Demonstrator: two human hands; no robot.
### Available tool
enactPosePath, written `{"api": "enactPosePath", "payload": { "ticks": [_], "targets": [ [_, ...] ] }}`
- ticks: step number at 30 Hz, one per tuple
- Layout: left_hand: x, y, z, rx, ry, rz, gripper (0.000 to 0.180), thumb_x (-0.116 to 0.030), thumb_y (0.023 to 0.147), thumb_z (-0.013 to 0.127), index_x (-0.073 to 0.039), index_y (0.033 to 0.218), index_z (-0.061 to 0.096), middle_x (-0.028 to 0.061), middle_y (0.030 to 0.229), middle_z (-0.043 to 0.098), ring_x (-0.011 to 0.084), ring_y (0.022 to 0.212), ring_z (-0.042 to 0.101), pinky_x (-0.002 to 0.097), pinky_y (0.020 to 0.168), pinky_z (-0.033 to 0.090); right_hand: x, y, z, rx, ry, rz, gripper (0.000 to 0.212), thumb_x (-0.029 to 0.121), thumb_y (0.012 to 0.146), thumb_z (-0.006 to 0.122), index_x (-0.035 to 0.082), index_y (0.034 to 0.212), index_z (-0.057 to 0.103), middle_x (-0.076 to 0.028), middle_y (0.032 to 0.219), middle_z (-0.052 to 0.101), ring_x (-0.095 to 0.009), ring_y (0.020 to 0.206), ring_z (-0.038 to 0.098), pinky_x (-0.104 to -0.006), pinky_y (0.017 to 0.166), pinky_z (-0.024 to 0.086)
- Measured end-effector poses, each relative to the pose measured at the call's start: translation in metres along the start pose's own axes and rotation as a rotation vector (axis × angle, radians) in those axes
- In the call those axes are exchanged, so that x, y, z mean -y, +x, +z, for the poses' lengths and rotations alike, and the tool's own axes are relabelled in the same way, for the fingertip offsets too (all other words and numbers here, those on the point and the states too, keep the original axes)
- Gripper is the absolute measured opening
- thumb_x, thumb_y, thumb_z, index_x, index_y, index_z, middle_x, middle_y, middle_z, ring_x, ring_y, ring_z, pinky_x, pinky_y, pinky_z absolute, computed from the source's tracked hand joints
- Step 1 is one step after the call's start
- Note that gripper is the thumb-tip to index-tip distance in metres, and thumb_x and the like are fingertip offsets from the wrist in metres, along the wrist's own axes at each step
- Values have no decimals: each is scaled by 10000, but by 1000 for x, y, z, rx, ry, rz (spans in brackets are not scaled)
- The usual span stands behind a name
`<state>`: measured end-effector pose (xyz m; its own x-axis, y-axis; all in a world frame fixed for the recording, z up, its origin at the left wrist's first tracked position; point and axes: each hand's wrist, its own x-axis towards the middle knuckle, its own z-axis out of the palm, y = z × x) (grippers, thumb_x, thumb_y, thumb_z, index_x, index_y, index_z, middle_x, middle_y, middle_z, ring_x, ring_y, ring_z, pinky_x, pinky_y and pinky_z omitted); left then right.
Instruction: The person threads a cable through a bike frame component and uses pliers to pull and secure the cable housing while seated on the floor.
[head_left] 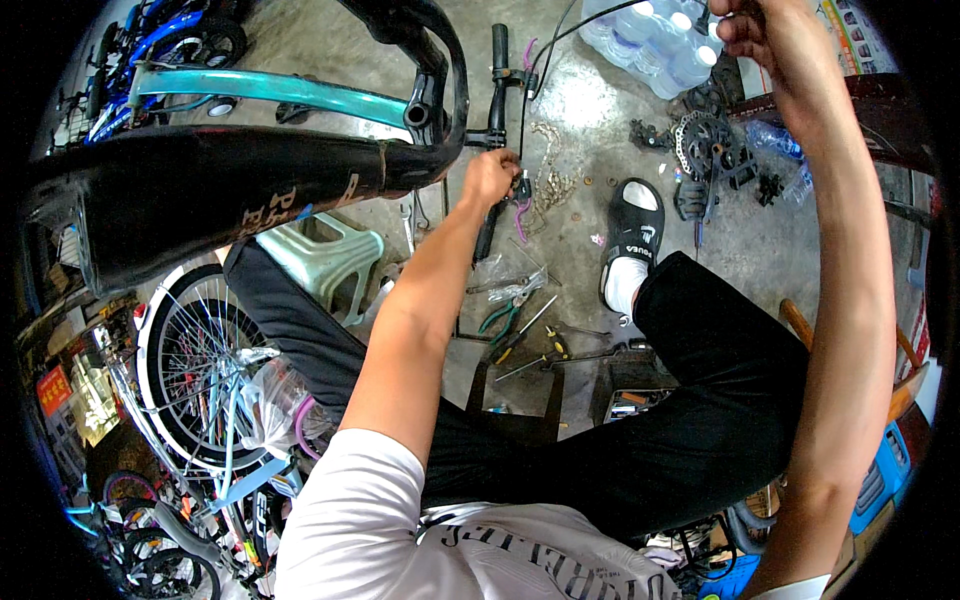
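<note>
Looks only partway rigged to me, with purple levers (pixel 522 220) on the handlebar (pixel 497 102) but black cable (pixel 583 24) looping free, and can't tell any exact pinch from curled left hand (pixel 488 177) or raised right hand (pixel 768 38).

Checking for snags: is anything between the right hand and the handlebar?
In this view, yes: the bottle pack and a black cable. The bottles seem to rest on the floor, below the right hand; the cable's height is hard to tell. The left hand is at the handlebar, nothing visible between.
</note>
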<state>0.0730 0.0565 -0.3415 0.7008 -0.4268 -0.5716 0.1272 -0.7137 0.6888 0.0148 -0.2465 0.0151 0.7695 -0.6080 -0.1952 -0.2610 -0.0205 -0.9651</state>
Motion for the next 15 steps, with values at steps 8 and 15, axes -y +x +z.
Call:
{"api": "enactPosePath", "payload": {
  "ticks": [8, 15],
  "targets": [
    [3, -25, -1, -84, -36, -81, 244, -91, 936, 645, -13, 1153, 723, 108, 977, 779, 205, 627, 724, 352, 659, 573, -189, 21, 20, 909, -718, 269, 459, 393, 967, 649, 30, 1246, 671, -122, 1047, 723, -194, 789, 685, -302, 642, 549],
    [12, -33, 10, -140, -25, -146, 246, -161, 929, 684, -11, 1111, 752, 117, 862, 768, 171, 576, 696, 328, 601, 558, -380, 6, 121, 798, -298, 359, 368, 362, 905, 722, 39, 1079, 749, -89, 859, 722, -135, 754, 655, -331, 660, 533]
  ]
}}
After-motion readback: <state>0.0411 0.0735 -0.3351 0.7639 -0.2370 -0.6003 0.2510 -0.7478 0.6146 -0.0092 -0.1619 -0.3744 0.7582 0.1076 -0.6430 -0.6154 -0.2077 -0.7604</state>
